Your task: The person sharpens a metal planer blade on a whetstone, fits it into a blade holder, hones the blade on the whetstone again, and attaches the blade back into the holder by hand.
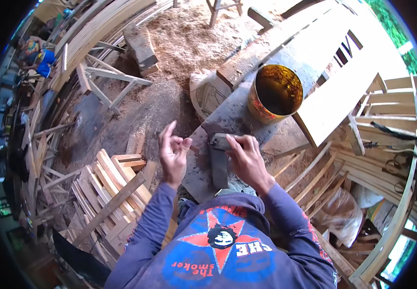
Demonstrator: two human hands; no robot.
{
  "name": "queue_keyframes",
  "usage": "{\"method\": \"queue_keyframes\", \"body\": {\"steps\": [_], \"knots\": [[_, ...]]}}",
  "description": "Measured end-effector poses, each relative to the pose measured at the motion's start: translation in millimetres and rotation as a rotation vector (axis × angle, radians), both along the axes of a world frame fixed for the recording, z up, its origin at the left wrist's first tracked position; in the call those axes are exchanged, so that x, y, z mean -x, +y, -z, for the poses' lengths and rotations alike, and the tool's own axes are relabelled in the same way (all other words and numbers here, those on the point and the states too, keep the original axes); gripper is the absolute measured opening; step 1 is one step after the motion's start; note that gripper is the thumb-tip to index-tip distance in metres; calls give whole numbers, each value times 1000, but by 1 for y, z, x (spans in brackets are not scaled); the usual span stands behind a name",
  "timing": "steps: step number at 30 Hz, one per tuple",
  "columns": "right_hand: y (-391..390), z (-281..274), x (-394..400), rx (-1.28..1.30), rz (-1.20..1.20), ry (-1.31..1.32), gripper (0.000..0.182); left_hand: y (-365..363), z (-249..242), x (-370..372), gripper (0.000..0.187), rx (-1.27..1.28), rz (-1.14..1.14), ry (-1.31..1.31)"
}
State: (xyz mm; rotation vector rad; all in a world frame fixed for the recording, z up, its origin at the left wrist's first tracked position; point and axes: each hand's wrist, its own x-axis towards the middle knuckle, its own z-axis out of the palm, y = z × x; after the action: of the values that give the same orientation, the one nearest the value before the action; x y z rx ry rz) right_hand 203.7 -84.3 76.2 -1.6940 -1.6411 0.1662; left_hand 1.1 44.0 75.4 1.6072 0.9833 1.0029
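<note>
My right hand (248, 158) pinches a small grey block-like metal piece (219, 141) between thumb and fingers. Beneath that piece, a long dark flat bar (219, 171) lies on the bench and runs back toward my body. A dark brown scrap (214, 128) sits just beyond the grey piece. To the left, my left hand (173, 154) is raised with fingers apart and loosely bent, the thumb toward the bar; I see nothing held in it. Ahead and right stands a yellowish bucket (275, 94) with a stained inside and dark contents. The worn grey bench (233, 111) carries dark crumbs.
A wide pale board (336, 108) extends at the right. Stacked cut timber (114, 185) leans at the lower left, with a wooden trestle (107, 79) farther off. Sawdust (179, 33) covers the floor ahead. Plastic bags (338, 214) lie lower right. Another person (42, 60) is at far left.
</note>
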Motion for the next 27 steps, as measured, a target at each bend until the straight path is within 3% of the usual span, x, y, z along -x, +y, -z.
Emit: {"method": "queue_keyframes", "body": {"steps": [1, 3, 4, 7, 11, 13, 14, 17, 18, 19, 25, 27], "knots": [[-6, -7, 1, -17, -29, -31, 52, -12, 7, 3, 60, 253, -89, -198], [-15, -15, 5, -38, -85, -55, 62, -34, 17, 12, 55, 707, 63, -221], [-19, -20, 7, -60, -119, -92, 62, -45, 25, 15, 56, 960, 152, -393], [-32, -40, 11, -87, -216, -212, 73, -68, 21, 4, 59, 1334, 408, -822], [-52, -56, 19, -236, -331, -345, 60, -80, 31, -3, 57, 1224, 378, -796], [-61, -63, 23, -348, -360, -282, 52, -81, 16, -2, 40, 1255, 540, -1106], [-68, -63, 26, -391, -390, -220, 47, -85, 7, -1, 46, 1181, 531, -1060], [-88, -57, 49, -449, -202, 54, 73, -87, 4, 9, 50, 1043, 645, -1102], [-95, -60, 51, -351, -166, 67, 82, -86, 1, 11, 46, 1005, 665, -1084], [-95, -62, 56, -365, -106, 132, 71, -86, -3, 11, 40, 991, 694, -1119], [-110, -59, 65, -325, -85, 232, 67, -85, -18, 17, 9, 826, 704, -1006], [-115, -59, 65, -359, -90, 245, 65, -87, -28, 15, 8, 720, 727, -962]]}}
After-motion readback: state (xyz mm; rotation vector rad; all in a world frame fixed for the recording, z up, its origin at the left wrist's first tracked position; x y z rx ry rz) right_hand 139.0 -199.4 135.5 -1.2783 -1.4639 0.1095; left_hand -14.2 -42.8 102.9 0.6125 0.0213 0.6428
